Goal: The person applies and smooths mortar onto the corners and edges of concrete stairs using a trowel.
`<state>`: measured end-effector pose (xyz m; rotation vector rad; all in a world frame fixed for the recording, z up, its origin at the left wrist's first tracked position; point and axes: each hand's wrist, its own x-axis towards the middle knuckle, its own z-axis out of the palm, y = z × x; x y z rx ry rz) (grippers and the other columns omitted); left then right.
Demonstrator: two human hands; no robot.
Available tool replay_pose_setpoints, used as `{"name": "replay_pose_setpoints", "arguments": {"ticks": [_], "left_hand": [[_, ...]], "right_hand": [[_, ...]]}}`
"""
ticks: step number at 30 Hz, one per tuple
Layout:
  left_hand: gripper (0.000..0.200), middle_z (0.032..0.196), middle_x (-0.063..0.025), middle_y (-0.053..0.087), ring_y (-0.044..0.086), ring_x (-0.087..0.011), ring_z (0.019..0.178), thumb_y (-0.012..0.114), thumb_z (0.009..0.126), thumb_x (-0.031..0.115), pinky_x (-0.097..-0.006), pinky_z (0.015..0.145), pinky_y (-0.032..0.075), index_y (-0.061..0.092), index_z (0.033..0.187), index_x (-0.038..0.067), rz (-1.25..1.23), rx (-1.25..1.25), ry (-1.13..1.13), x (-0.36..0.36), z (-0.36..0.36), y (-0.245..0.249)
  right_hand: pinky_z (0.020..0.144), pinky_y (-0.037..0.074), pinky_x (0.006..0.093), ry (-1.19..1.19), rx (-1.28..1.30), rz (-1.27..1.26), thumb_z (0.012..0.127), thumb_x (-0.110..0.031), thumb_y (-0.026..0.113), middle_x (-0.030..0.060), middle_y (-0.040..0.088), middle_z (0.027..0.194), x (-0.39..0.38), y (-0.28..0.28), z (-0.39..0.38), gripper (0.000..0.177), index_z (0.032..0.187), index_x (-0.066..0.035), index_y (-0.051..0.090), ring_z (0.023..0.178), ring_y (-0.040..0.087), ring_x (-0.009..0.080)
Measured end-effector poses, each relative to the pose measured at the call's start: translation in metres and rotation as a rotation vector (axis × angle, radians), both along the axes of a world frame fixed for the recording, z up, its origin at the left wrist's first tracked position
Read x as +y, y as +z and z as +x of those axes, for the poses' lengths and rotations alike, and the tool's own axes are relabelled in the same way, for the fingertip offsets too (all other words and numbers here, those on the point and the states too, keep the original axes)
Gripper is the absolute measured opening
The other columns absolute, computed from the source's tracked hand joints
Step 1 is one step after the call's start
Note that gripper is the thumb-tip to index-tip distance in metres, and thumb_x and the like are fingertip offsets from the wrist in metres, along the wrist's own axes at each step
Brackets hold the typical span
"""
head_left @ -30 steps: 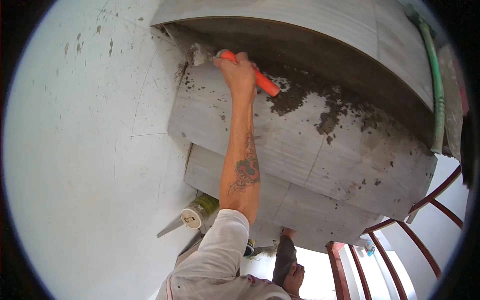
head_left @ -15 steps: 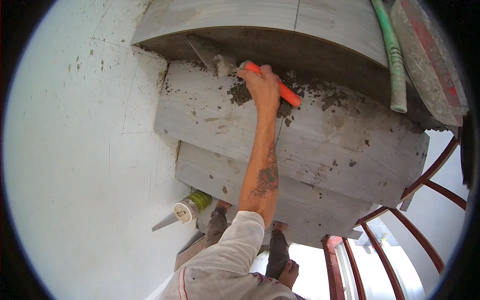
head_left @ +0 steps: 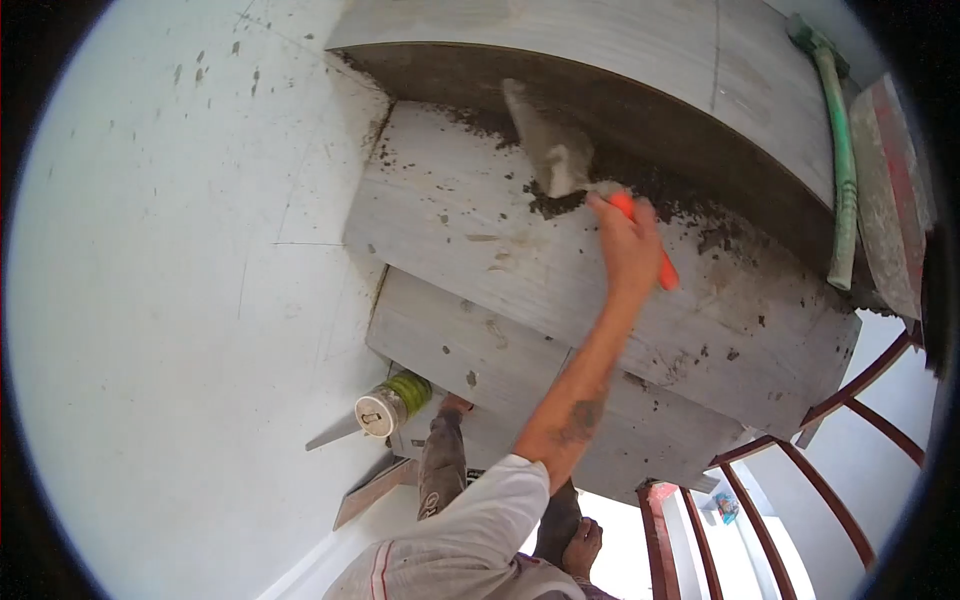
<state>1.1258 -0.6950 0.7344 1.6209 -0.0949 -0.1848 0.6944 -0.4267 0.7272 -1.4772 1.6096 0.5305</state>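
My left hand (head_left: 628, 245) is closed on the orange handle of a trowel (head_left: 548, 145). The trowel's mortar-smeared blade, slightly blurred, points up and left along the foot of the stair riser (head_left: 440, 75). Just below the blade, dark crumbly mortar (head_left: 555, 205) lies on the grey tiled tread (head_left: 470, 220). More crumbs trail right along the riser. My right hand (head_left: 583, 548) rests on my bent leg at the bottom, its fingers partly visible and laid over the leg.
A green-handled hammer (head_left: 843, 180) lies at the upper right beside a dusty grey container with a red stripe (head_left: 890, 190). A green-banded bucket (head_left: 380, 412) stands lower left by the white wall (head_left: 180, 330). Dark red railing bars (head_left: 830, 510) run along the lower right.
My left hand has drawn the trowel right and toward me along the tread. The view has shifted, bringing the hammer's head into sight. My right hand stays on my leg.
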Motion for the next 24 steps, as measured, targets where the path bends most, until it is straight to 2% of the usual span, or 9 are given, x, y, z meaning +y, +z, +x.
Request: {"name": "replay_pose_setpoints", "arguments": {"ticks": [2,4,6,11,15,17,19,21,24], "left_hand": [[0.027,0.080,-0.0135,0.053,0.056,-0.0229,0.064,0.051,0.089,0.008,-0.0373,0.058,0.049,0.033,0.108,0.003,-0.202,0.204,0.008,0.022,0.053,-0.014],[0.027,0.076,-0.0094,0.049,0.053,-0.0177,0.057,0.050,0.086,0.003,-0.0315,0.048,0.046,0.034,0.107,0.008,-0.298,0.234,0.017,0.045,0.111,-0.014],[0.025,0.073,-0.0087,0.048,0.052,-0.0191,0.055,0.050,0.084,0.001,-0.0344,0.048,0.047,0.035,0.103,0.008,-0.369,0.277,0.116,0.062,0.156,0.003],[0.020,0.074,-0.0085,0.049,0.051,-0.0198,0.056,0.051,0.083,0.000,-0.0361,0.048,0.046,0.039,0.097,0.006,-0.337,0.245,0.075,0.100,0.233,-0.004],[0.019,0.076,-0.0091,0.050,0.052,-0.0199,0.058,0.051,0.083,0.000,-0.0360,0.050,0.047,0.038,0.096,0.006,-0.351,0.199,0.029,0.109,0.247,-0.019],[0.033,0.083,-0.0106,0.050,0.052,-0.0171,0.059,0.053,0.082,-0.003,-0.0328,0.052,0.048,0.033,0.107,0.005,-0.267,0.157,0.074,0.111,0.250,-0.025],[0.033,0.084,-0.0107,0.050,0.052,-0.0171,0.059,0.053,0.082,-0.003,-0.0329,0.052,0.048,0.033,0.107,0.005,-0.262,0.144,0.083,0.106,0.248,-0.020],[0.032,0.084,-0.0108,0.049,0.052,-0.0171,0.061,0.052,0.082,-0.003,-0.0325,0.053,0.048,0.033,0.106,0.005,-0.217,0.041,0.107,0.095,0.238,-0.014],[0.030,0.083,-0.0105,0.049,0.052,-0.0165,0.060,0.052,0.083,-0.001,-0.0322,0.053,0.047,0.032,0.105,0.004,-0.216,0.061,0.121,0.060,0.197,-0.010]], "right_hand": [[0.091,0.041,0.0489,0.021,0.002,-0.023,0.099,-0.032,0.038,0.0256,0.056,0.106,0.009,0.001,-0.003,0.043,0.106,0.005,0.059,0.101,0.052,0.0418],[0.090,0.041,0.0495,0.037,-0.007,-0.048,0.099,-0.032,0.037,0.0260,0.056,0.105,0.012,-0.008,0.004,0.043,0.106,0.005,0.059,0.101,0.052,0.0422],[0.090,0.041,0.0497,0.058,0.025,-0.032,0.099,-0.032,0.037,0.0263,0.057,0.105,0.014,-0.001,0.015,0.044,0.105,0.005,0.059,0.100,0.053,0.0426],[0.089,0.041,0.0491,0.050,0.030,-0.057,0.099,-0.031,0.036,0.0260,0.057,0.104,0.020,-0.002,0.026,0.043,0.103,0.005,0.059,0.100,0.053,0.0429],[0.089,0.041,0.0484,0.080,0.055,-0.070,0.099,-0.030,0.036,0.0253,0.057,0.102,0.025,0.000,0.028,0.043,0.102,0.006,0.059,0.100,0.052,0.0426],[0.089,0.041,0.0483,0.060,0.084,-0.067,0.099,-0.031,0.036,0.0251,0.057,0.102,0.032,-0.001,0.023,0.043,0.103,0.006,0.059,0.100,0.052,0.0424],[0.089,0.041,0.0482,0.050,0.094,-0.066,0.100,-0.031,0.035,0.0249,0.057,0.103,0.028,-0.001,0.020,0.044,0.104,0.006,0.059,0.100,0.052,0.0421],[0.091,0.040,0.0480,0.008,0.071,-0.037,0.100,-0.033,0.035,0.0249,0.056,0.105,0.025,0.005,0.022,0.045,0.106,0.006,0.058,0.102,0.051,0.0421],[0.092,0.040,0.0483,-0.024,0.051,0.017,0.100,-0.033,0.035,0.0248,0.056,0.106,0.020,0.001,0.005,0.046,0.107,0.006,0.058,0.102,0.051,0.0422]]}}
